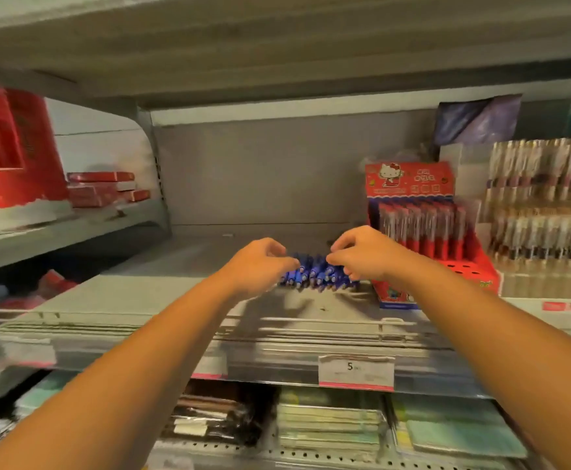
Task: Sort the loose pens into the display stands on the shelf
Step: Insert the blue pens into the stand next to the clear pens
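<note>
Item: blue plastic pens [315, 275], a loose bunch lying side by side on the grey metal shelf [162, 293], directly between the two hands. Left hand [260, 266]: fingers curled, tips pinching one end of the bunch. Right hand [362, 256]: fingers curled likewise, thumb and forefinger closed on the opposite end; motion blur hides how firm either hold is.

Red cardboard display stand with cartoon-cat header [413, 184]: just beyond the right hand's outer side. Its rear rows are filled with red-capped pens [419, 228]; its front holes appear vacant. Tiered rack of clear-barrelled pens [541, 198]: further out past the same hand. White price label marked 5 [355, 371]: on the shelf edge below the right wrist.

Step judged: gathering the bunch for transfer.

Risks:
- Round barrels squeezed only from the ends may bow and spill, rolling toward the low wire rail [311, 322] at the shelf front.
- A wide sweep of the right hand could knock the light cardboard stand.
- Blue pens may not belong among red ones, so a mis-sort is possible.
</note>
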Available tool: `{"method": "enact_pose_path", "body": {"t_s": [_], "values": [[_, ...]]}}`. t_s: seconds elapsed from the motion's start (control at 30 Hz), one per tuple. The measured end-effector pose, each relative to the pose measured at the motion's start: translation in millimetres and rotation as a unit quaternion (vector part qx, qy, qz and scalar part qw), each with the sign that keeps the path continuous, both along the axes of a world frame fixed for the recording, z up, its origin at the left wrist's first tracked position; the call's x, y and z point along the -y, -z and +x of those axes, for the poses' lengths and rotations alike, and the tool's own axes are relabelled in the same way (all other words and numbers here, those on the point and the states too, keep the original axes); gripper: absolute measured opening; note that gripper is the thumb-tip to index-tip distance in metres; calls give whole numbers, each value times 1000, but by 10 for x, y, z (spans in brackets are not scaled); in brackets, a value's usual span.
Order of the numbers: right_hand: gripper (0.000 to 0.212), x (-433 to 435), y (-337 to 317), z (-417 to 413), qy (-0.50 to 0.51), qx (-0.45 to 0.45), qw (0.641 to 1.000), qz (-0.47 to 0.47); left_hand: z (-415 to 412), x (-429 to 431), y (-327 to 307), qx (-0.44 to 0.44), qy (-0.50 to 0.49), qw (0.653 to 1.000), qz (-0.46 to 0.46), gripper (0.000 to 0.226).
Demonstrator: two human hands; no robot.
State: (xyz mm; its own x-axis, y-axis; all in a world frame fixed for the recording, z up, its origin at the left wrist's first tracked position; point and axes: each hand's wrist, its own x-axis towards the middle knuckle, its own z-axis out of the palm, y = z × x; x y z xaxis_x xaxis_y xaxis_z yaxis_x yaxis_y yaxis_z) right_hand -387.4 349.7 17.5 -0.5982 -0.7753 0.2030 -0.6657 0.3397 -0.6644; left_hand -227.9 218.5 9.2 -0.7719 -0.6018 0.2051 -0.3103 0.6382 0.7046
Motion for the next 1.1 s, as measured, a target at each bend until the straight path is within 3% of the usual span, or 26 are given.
{"method": "enact_pose_path", "body": {"t_s": [0.13,0.27,0.5,0.77,0.9,0.97,1.1], "values": [[41,269,-34,-100,39,-1,995,91,-299,228,40,31,6,999,-1,18],[35,517,-73,-265,64,23,987,149,-587,403,37,74,-4,997,32,38],[39,835,-48,-489,77,25,958,276,-1077,502,-33,276,58,956,75,46],[17,1008,52,-629,37,60,970,232,-1371,646,-81,376,43,925,28,36],[4,996,42,-600,44,42,972,228,-1413,575,-87,403,67,913,9,49],[8,980,45,-599,57,35,973,221,-1430,543,-87,411,89,907,-4,62],[6,960,70,-575,72,27,976,203,-1465,571,-97,413,108,904,-23,58]]}}
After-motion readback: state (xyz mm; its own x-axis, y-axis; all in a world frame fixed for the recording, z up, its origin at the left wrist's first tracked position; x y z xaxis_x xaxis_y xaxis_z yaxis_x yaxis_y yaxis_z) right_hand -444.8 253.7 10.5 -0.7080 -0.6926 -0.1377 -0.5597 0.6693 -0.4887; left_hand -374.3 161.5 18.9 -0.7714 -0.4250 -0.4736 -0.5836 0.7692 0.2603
